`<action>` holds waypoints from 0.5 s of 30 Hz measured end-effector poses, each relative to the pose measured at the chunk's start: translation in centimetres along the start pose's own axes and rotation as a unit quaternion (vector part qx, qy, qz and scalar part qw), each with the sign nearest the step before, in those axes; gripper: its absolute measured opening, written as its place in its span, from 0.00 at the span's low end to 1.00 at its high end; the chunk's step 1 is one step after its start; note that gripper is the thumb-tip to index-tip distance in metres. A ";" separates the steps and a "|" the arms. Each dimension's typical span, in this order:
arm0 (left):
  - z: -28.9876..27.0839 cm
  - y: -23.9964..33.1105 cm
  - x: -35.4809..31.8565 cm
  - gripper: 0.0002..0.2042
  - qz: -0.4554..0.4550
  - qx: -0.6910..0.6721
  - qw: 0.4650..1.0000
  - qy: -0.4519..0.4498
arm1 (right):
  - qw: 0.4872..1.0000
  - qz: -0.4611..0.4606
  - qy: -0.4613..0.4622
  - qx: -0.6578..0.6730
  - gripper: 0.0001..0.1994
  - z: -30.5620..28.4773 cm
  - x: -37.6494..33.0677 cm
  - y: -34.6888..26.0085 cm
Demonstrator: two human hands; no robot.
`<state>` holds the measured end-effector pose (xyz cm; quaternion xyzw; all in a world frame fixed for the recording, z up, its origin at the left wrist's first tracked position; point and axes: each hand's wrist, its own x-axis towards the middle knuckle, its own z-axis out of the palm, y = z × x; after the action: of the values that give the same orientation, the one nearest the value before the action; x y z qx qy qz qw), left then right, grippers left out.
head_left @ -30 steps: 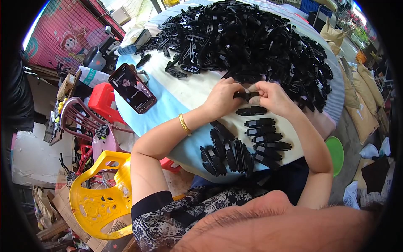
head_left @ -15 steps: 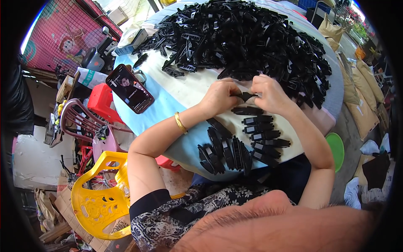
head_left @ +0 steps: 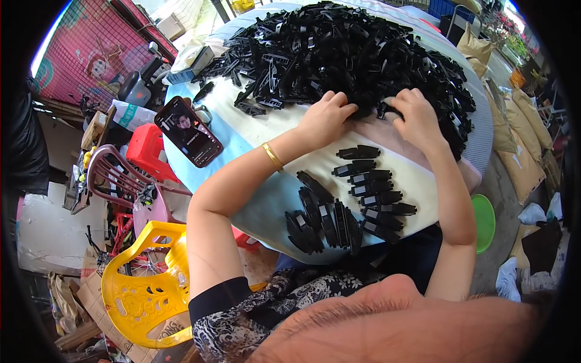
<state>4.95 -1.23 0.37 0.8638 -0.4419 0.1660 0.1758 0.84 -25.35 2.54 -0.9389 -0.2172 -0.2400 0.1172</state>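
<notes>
You have two hands at the near edge of one pile (head_left: 339,54) of black parts, too many and too tangled to count. Your left hand (head_left: 327,121) is at the pile's front edge, its fingers (head_left: 347,110) bent with the tips at the parts; you cannot tell from here whether they have hold of one. Your right hand (head_left: 417,121) is just right of it, thumb and fingers curled with a small gap, tips at the pile too; whether a part is gripped there, you cannot tell either.

Nearer you on the worktop (head_left: 260,127) lie two groups: a slanting row (head_left: 371,176) of about eight parts, and to its left a cluster (head_left: 327,221) of roughly seven, where overlap blurs the count. Their lower ends sit near the worktop's front edge, so there is little room below. More room lies between the row and your hands, and over the pale cloth left of your left wrist, which wears one bracelet (head_left: 272,156).

One phone (head_left: 189,132) and one box (head_left: 191,65) are by the left edge. Your right forearm crosses the right edge, with one green basin (head_left: 483,224) just beyond
</notes>
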 end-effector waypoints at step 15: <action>-1.4 2.6 -1.2 0.15 -0.129 -0.061 0.990 -0.004 | 0.976 -0.169 0.073 -0.115 0.05 3.0 1.0 -0.5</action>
<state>1.95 -1.19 1.47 0.9022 -0.3365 0.1111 0.2460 2.61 -23.63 0.53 -0.8757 -0.3346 -0.3476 -0.0178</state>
